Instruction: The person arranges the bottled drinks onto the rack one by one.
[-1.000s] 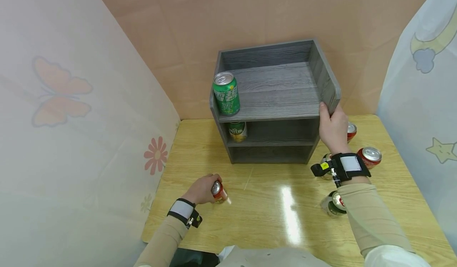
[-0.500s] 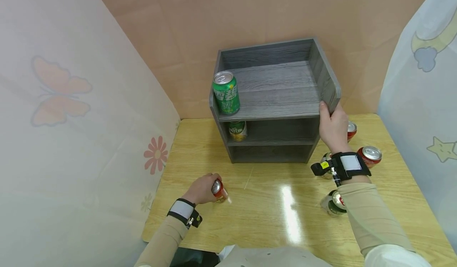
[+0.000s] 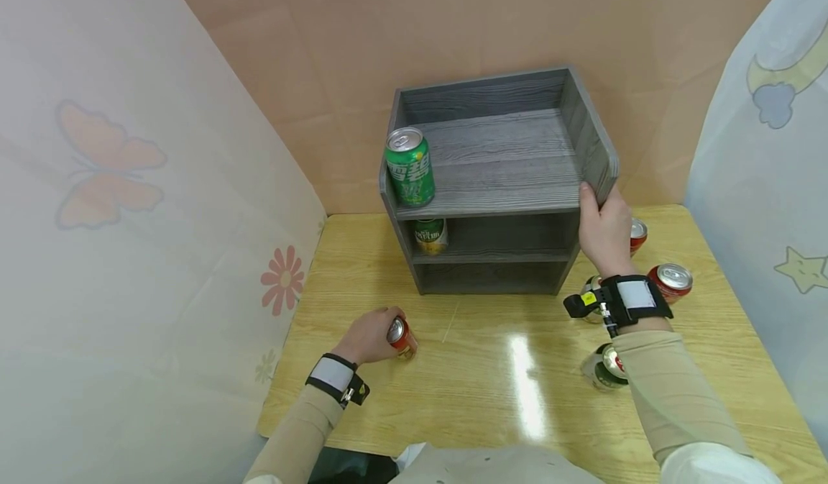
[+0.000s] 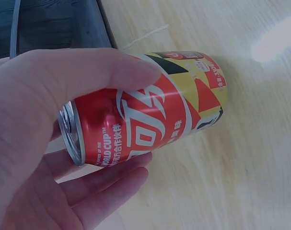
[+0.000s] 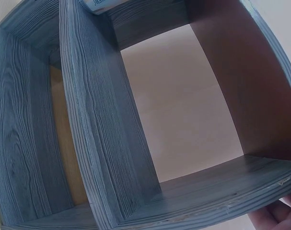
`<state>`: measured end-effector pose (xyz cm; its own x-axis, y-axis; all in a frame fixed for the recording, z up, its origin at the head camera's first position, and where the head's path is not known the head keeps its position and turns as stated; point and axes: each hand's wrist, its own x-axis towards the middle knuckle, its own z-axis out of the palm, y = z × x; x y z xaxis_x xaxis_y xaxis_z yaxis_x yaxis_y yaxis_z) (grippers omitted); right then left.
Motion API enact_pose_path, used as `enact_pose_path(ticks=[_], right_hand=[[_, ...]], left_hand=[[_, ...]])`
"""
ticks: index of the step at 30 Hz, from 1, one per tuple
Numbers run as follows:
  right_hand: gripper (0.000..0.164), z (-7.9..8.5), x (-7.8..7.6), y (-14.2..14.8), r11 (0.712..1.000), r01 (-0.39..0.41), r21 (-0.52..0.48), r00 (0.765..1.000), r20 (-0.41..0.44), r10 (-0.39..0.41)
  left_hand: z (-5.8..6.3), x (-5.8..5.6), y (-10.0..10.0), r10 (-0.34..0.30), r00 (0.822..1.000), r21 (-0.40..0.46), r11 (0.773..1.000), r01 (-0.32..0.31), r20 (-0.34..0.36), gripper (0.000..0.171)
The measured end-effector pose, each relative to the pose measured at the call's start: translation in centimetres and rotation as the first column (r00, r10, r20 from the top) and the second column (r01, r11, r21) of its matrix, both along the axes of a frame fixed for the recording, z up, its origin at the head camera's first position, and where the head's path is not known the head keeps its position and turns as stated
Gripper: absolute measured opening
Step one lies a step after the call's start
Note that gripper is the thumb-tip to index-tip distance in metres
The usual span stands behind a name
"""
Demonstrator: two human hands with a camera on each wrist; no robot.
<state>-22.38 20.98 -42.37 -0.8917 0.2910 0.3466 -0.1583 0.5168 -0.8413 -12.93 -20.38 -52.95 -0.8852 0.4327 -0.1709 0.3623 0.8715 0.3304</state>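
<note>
My left hand [image 3: 369, 336] holds a red and yellow cola can [image 4: 150, 110] around its body. In the left wrist view the thumb lies along the can, with other fingers beneath it. Whether the can touches the table is hard to tell. My right hand [image 3: 604, 232] grips the right side panel of a grey wooden shelf [image 3: 498, 139]; only a few fingertips [image 5: 278, 214] show in the right wrist view. A green soda can [image 3: 410, 171] stands at the left of the top shelf. Below it, a green and yellow can [image 3: 431, 238] sits on the middle level.
Right of the shelf stand two red cans, one nearer [image 3: 671, 282] and one partly hidden [image 3: 637, 236]. Another can is mostly hidden behind my right wrist. A dark green and pale can [image 3: 606, 367] stands beside my right forearm on the wooden table [image 3: 479, 390]. Fabric walls enclose the sides.
My left hand has moved slightly forward and to the right, carrying the cola can. My right hand keeps its grip on the shelf.
</note>
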Motion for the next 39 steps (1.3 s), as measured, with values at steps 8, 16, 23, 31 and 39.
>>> enact_pose_path(ticks=[8,16,23,31,39], right_hand=[[0.053,0.1,0.1,0.0,1.0,-0.003,-0.007,1.0,0.006,0.003],[0.052,0.1,-0.1,0.1,1.0,0.003,0.0,1.0,0.001,-0.003],[0.052,0.0,-0.1,0.1,1.0,-0.007,-0.005,1.0,0.0,0.007],[0.053,0.1,-0.1,0.0,1.0,-0.002,-0.008,1.0,-0.005,0.002],[0.055,0.0,-0.1,0.0,1.0,-0.007,-0.013,1.0,0.006,0.007]], left_hand=[[1.2,-1.1,0.5,0.011,1.0,0.02,1.0,-0.011,-0.027,0.062],[2.8,-2.4,1.1,0.021,0.998,0.064,0.998,-0.017,-0.06,0.063],[3.6,-3.0,1.5,0.028,0.996,0.075,0.997,-0.021,-0.084,0.064],[4.2,-3.4,2.3,0.062,0.994,0.116,0.992,-0.052,-0.086,0.064],[4.5,-3.6,3.0,0.087,0.993,0.16,0.984,-0.073,-0.083,0.06]])
